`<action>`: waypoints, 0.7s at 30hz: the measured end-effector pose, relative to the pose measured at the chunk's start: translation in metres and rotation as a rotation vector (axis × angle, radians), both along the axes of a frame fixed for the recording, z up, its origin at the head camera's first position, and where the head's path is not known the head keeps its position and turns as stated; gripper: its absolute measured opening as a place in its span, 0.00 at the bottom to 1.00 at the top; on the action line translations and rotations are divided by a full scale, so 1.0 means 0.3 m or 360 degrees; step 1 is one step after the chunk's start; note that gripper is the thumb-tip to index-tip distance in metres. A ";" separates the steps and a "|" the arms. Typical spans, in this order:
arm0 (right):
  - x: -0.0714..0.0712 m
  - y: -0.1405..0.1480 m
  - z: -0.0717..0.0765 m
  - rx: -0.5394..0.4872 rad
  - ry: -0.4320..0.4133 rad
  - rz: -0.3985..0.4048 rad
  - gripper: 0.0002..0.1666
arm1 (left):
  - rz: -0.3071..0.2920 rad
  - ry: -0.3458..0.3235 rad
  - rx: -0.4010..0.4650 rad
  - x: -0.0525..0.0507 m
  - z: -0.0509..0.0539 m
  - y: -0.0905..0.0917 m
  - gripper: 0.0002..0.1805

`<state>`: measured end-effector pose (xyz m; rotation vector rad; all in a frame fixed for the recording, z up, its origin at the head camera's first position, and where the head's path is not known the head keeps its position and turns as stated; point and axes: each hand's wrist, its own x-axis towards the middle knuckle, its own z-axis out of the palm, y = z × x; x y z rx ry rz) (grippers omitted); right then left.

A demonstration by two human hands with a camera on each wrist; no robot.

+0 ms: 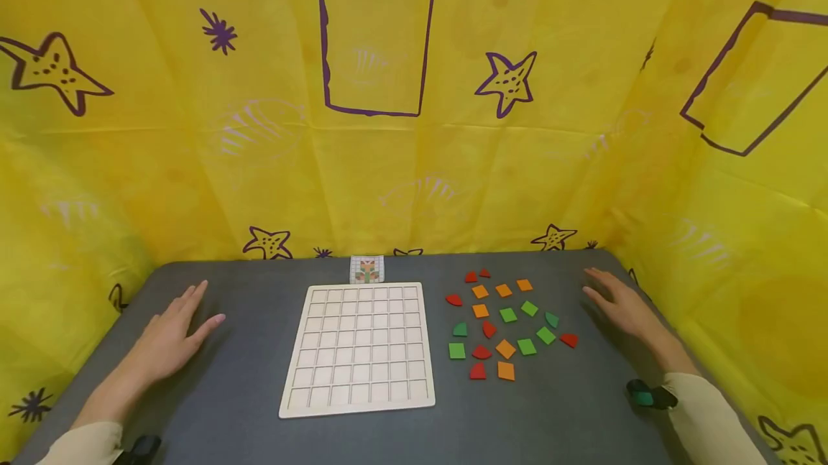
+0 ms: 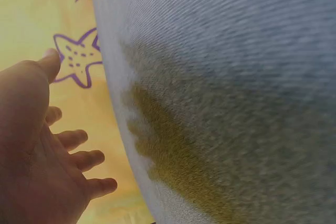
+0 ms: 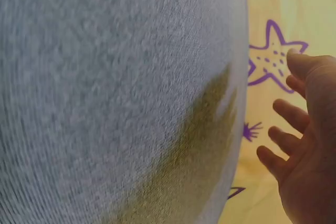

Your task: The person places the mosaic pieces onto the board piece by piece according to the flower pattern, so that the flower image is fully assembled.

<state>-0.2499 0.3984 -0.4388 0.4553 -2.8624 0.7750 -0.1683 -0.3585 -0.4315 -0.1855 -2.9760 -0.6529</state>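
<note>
Head view, left hand [image 1: 164,341]: fingers extended, thumb spread apart, over the dark table [image 1: 226,400]; pale sleeve [image 1: 84,443] behind the wrist.
Head view, gridded board [image 1: 360,353]: lies flat, well to the right of the left hand, its cells bare.
Head view, picture card [image 1: 366,270]: just past the board's far edge, right of and beyond the left hand; contact with the board unclear.
Head view, right hand [image 1: 624,307]: fingers extended, thumb a little apart, just right of the loose pieces.
Head view, pieces: red tiles [image 1: 481,353], orange tiles [image 1: 480,311] and green tiles [image 1: 527,346] scattered on the table left of the right hand, between it and the board; some have a curved edge.
Left wrist view, left hand: palm bare, fingers apart; its shadow on the table to the right, yellow curtain [image 2: 107,203] behind.
Right wrist view, right hand: fingers slightly bent and apart; a red corner shows up and to its left, starfish drawing [image 3: 270,59] behind the thumb.
</note>
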 end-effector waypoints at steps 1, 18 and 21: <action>0.000 -0.004 0.001 0.0000 0.0000 0.0002 0.32 | -0.0006 0.0000 -0.0004 0.005 -0.001 0.006 0.45; -0.022 -0.141 0.005 -0.0008 0.0234 0.0122 0.23 | -0.0137 -0.0025 -0.0137 0.075 -0.027 0.185 0.46; -0.027 -0.167 0.009 -0.0033 0.0226 0.0137 0.22 | -0.0160 -0.0028 -0.0133 0.089 -0.033 0.223 0.46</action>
